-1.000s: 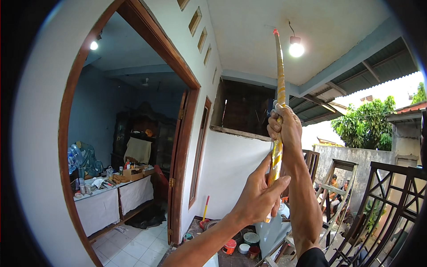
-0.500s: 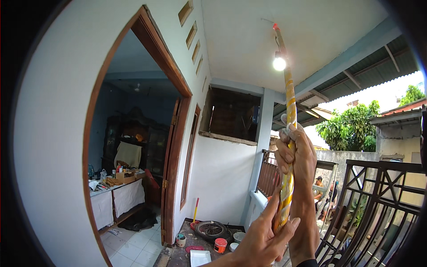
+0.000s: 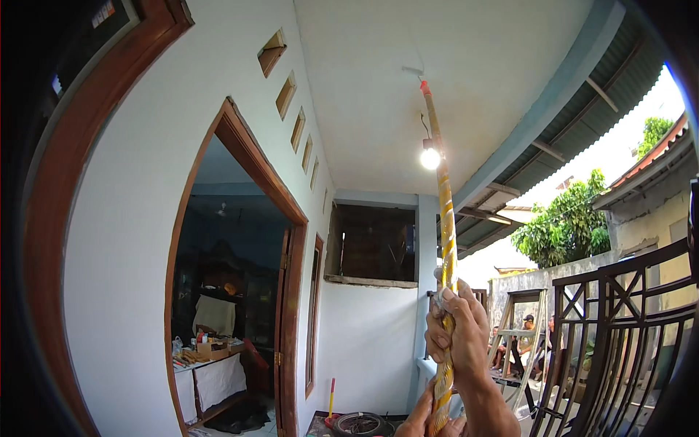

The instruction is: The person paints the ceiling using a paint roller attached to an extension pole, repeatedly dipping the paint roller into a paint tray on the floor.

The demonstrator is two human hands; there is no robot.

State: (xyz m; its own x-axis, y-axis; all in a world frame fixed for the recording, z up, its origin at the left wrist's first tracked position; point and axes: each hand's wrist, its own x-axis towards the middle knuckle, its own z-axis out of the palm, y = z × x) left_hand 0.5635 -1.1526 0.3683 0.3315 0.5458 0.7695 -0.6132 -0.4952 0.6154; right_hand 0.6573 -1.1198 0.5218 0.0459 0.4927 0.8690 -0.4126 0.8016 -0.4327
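A long yellow-and-silver twisted pole rises steeply toward the white ceiling. At its top, past a red end piece, a small paint roller is at the ceiling; whether it touches cannot be made out. My right hand wraps round the pole, with whitish smears on the fingers. Lower down, my left hand is closed round the pole's lower part, partly cut off by the picture's bottom edge. A lit bulb hangs from the ceiling close beside the pole.
On the left are a white wall and a brown-framed doorway, with a cluttered table inside. A tyre lies on the floor ahead. To the right stand a stepladder, seated people beyond it, and a dark metal gate.
My view has tilted upward, showing more ceiling and wall. Both hands now appear lower in the picture, still on the pole, and the roller's top shows lower and further left.
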